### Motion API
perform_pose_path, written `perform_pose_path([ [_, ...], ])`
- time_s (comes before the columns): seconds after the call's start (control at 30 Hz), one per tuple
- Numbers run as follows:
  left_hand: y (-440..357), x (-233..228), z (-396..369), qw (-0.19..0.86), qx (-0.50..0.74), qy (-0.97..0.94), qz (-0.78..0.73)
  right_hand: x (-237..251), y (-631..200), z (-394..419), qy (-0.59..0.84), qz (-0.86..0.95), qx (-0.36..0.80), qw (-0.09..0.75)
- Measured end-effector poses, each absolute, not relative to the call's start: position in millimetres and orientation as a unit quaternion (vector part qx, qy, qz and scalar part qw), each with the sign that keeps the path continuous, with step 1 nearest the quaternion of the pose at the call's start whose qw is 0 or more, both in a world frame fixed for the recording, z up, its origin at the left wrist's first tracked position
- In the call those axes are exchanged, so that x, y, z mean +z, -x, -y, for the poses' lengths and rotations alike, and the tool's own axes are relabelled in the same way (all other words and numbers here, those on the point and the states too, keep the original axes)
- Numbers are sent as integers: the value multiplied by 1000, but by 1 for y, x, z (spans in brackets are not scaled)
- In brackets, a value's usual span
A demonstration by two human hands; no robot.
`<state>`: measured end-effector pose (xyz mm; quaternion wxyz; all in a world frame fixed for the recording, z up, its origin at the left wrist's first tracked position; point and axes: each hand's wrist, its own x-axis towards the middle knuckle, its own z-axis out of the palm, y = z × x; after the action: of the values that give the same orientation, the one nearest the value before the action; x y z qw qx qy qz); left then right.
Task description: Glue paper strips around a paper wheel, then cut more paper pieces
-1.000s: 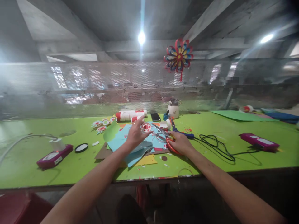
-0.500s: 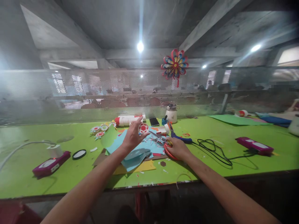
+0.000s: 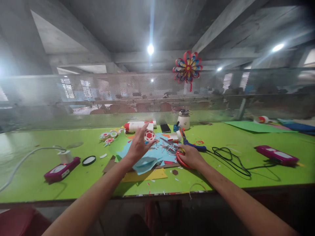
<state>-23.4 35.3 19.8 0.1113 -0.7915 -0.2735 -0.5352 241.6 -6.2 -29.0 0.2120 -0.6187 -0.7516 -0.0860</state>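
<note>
My left hand (image 3: pixel 138 147) is raised over the paper pile, its fingers closed on a small white paper disc (image 3: pixel 149 135) with a red pattern. Some blue shows just under the disc. My right hand (image 3: pixel 191 156) grips a pair of scissors (image 3: pixel 169 143) by the red-orange handles. The scissor blades point left towards the disc, with a gap between tip and disc. Beneath both hands lie light blue paper sheets (image 3: pixel 145 162) strewn with white and red scraps. Several similar turtle-like paper figures (image 3: pixel 109 141) rest to the left of the pile.
A blue glue gun (image 3: pixel 195 146) lies right of the scissors, its black cable running to a purple power strip (image 3: pixel 277 155). Behind are white-and-red rolls (image 3: pixel 140 126), a phone (image 3: pixel 165 128) and a white bottle (image 3: pixel 184 120). Another purple strip (image 3: pixel 62 168) with a white plug sits left.
The left hand and disc have shifted slightly left, away from the scissor tip, and the gap has widened. The camera view has swung a little to the left.
</note>
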Motion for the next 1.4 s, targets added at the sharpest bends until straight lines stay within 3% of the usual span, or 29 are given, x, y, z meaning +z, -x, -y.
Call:
perform_pose_path([
  [0.57,159,-13,5,134,-457,721,503,-37,-250,-6,613,757,-94,206],
  [1.07,183,-9,-12,96,-263,666,691,-39,-254,-9,613,755,-106,208],
  [1.4,193,-10,-22,104,-175,649,733,-41,-254,-11,604,759,-108,219],
])
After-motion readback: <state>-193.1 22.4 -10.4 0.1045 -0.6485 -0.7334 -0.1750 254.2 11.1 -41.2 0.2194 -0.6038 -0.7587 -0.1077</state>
